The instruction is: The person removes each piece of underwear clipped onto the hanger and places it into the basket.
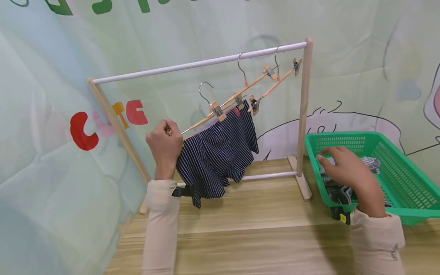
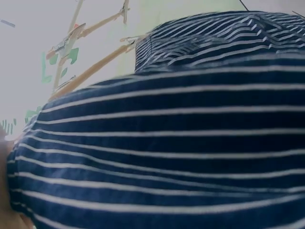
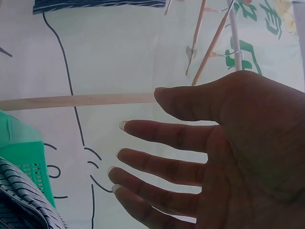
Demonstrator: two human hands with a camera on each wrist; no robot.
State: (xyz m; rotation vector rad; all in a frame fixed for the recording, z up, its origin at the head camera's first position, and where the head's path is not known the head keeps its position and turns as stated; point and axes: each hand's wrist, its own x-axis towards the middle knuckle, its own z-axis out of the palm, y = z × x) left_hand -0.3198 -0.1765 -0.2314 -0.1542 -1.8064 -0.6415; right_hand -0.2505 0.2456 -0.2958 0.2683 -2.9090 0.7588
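Observation:
My left hand [image 1: 165, 141] grips the left end of a wooden clip hanger [image 1: 203, 121], fingers curled round its clip. From that hanger hang dark blue shorts [image 1: 220, 152] with white stripes; the other clip pinches their waistband at the right. The hanger's metal hook [image 1: 205, 84] is below the rail, off it. In the left wrist view the striped cloth [image 2: 167, 143] fills most of the picture. My right hand [image 1: 347, 172] is above the green basket [image 1: 409, 213], holding nothing. Its fingers are spread and fairly straight in the right wrist view.
A small wooden rack with a white rail [image 1: 165, 70] stands on the wooden table [image 1: 261, 244]. Two bare clip hangers hang toward its right end, including the rightmost hanger [image 1: 276, 87]. Inside the basket lie striped clothes [image 1: 338, 193]. A printed cloth backdrop [image 1: 347, 76] is behind.

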